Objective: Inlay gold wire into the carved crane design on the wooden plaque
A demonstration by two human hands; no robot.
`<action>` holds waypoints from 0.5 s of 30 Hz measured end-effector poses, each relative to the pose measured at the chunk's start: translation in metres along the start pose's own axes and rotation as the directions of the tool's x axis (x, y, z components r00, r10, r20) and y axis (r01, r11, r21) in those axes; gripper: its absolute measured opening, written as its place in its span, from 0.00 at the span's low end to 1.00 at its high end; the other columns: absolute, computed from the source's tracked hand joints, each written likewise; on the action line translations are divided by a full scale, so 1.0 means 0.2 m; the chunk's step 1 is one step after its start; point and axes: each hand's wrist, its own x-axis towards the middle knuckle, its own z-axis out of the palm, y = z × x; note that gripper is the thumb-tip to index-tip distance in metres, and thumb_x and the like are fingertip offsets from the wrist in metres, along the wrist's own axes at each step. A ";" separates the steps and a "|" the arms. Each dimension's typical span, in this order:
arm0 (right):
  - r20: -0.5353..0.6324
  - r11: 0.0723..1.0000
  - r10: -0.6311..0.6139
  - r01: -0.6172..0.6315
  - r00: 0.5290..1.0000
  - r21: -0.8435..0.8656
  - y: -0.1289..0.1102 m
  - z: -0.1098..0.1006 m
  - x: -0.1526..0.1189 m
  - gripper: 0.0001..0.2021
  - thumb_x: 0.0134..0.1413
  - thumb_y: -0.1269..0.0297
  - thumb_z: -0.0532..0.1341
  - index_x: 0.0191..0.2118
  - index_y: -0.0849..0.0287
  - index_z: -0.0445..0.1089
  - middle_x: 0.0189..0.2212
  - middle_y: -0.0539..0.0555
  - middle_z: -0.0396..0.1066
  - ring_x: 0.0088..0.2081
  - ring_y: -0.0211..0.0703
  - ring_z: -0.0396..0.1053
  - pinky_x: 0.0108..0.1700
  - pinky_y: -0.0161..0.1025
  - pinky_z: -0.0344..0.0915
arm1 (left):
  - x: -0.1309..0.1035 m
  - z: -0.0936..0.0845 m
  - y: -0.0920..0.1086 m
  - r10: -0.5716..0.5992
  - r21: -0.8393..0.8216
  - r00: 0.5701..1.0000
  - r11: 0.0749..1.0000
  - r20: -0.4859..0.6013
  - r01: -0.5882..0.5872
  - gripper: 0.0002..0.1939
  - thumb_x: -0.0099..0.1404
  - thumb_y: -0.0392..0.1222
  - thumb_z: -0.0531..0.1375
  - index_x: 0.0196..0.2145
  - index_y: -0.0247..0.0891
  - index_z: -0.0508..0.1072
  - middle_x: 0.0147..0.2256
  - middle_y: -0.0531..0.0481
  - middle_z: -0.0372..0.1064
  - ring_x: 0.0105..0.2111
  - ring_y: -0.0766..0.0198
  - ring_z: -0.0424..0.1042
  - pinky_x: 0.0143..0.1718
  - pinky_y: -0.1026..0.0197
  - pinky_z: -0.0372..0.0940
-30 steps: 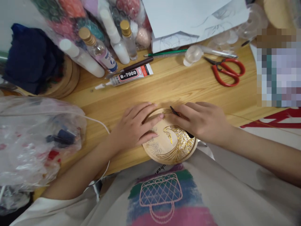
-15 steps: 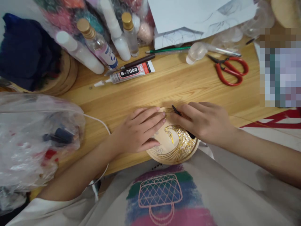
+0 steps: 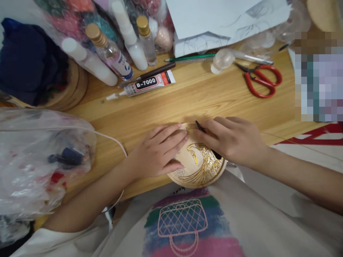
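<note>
A round wooden disc (image 3: 184, 157) with a bird design in gold and silver lies at the table's front edge. My left hand (image 3: 159, 151) rests over the disc's left side, fingers spread and pointing right. At the disc's upper right, my right hand (image 3: 232, 141) is closed around a black tool (image 3: 216, 154). The tool's dark tip shows beyond the fingers near the disc's top edge, and its other end sticks out below the palm. My right fingers cover part of the design.
On the wooden table (image 3: 171, 103) lie a glue tube (image 3: 147, 84), red-handled scissors (image 3: 259, 80), a pencil (image 3: 193, 58) and a small clear cup (image 3: 222, 60). Bottles (image 3: 109, 53) stand behind. A plastic bag (image 3: 40, 160) and white cable (image 3: 112, 137) are at left.
The view has shifted very slightly. Both hands stay in nearly the same place on the disc, and the right one still holds the black tool.
</note>
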 end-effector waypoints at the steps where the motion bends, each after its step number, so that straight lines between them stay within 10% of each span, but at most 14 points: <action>1: 0.011 1.000 0.005 -0.005 1.000 0.007 0.00 0.00 0.00 0.20 0.69 0.68 0.45 0.40 0.56 0.75 0.33 0.54 0.73 0.30 0.38 0.61 0.29 0.39 0.50 | 0.00 0.00 0.00 0.000 0.000 1.000 1.000 0.000 0.000 0.30 0.71 0.57 0.51 0.56 0.27 0.68 0.56 0.37 0.69 0.59 0.45 0.63 0.56 0.47 0.60; 15: -0.130 0.991 -0.065 0.048 0.989 -0.129 0.00 0.02 -0.02 0.14 0.67 0.70 0.51 0.38 0.57 0.74 0.32 0.53 0.73 0.30 0.38 0.62 0.29 0.38 0.52 | 0.00 0.00 0.00 -0.008 -0.028 1.000 1.000 0.000 0.008 0.29 0.72 0.57 0.50 0.55 0.27 0.68 0.56 0.37 0.69 0.59 0.45 0.62 0.55 0.46 0.61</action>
